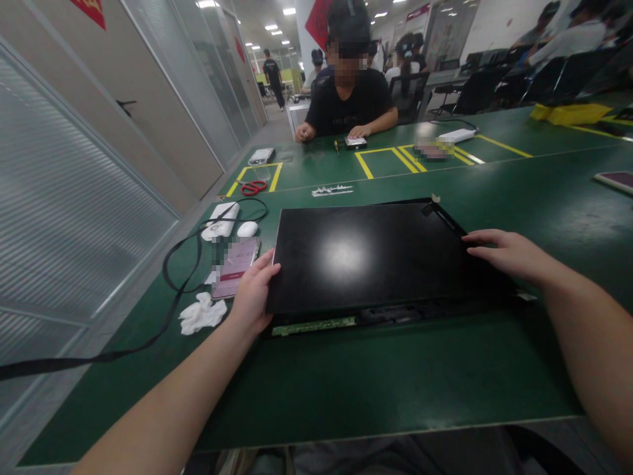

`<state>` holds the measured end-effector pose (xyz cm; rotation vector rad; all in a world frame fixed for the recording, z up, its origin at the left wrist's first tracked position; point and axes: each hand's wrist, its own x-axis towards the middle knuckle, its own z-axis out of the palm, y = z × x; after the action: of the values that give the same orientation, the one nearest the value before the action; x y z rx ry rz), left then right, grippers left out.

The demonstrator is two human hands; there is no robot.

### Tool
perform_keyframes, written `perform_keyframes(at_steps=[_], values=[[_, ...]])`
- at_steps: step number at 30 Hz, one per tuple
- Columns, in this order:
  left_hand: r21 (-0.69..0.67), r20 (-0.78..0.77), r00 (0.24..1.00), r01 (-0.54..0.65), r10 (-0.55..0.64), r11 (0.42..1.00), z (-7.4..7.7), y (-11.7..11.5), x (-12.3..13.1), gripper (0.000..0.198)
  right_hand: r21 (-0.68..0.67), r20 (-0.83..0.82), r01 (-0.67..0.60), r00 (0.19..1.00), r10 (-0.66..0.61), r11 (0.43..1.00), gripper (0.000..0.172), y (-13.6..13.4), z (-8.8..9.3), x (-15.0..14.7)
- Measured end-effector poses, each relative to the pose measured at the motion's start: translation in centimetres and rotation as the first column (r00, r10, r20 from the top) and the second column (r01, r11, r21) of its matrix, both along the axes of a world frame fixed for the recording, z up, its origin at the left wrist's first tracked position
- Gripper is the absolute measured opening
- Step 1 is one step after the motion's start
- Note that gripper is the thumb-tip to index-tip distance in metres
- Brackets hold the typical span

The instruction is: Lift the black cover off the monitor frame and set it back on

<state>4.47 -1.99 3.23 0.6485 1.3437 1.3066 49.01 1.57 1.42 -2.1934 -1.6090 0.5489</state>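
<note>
A glossy black display panel lies over a black frame, set slightly askew, so the frame shows along its right and near sides. A green circuit strip runs along the near edge at the left. My left hand is closed on the panel's left edge, thumb on top; its other fingers are partly hidden. At the opposite side my right hand has its thumb and fingertips on the frame's right edge. Small tabs of tape stick out at the frame's right corners.
Left of the panel are a phone, crumpled tissue, a white case and a black strap. Red-handled scissors and white strips lie beyond. Across the green table a person sits with a small device.
</note>
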Motion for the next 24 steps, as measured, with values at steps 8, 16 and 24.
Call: perform_keyframes(at_steps=[8, 16, 24], values=[[-0.012, 0.008, 0.999, -0.032, 0.032, 0.999, 0.0, 0.0, 0.1, 0.063, 0.016, 0.057, -0.069, 0.996, 0.068, 0.997, 0.036, 0.2, -0.5, 0.3], [-0.003, -0.016, 1.0, 0.013, -0.014, 1.0, -0.1, 0.1, 0.0, 0.063, 0.023, 0.08, -0.079, 0.994, 0.077, 0.997, 0.043, 0.4, -1.0, 1.0], [0.009, -0.03, 0.999, 0.035, -0.035, 0.999, -0.5, 0.1, -0.1, 0.062, 0.035, 0.089, -0.081, 0.993, 0.077, 0.996, 0.043, 0.5, -1.1, 1.2]])
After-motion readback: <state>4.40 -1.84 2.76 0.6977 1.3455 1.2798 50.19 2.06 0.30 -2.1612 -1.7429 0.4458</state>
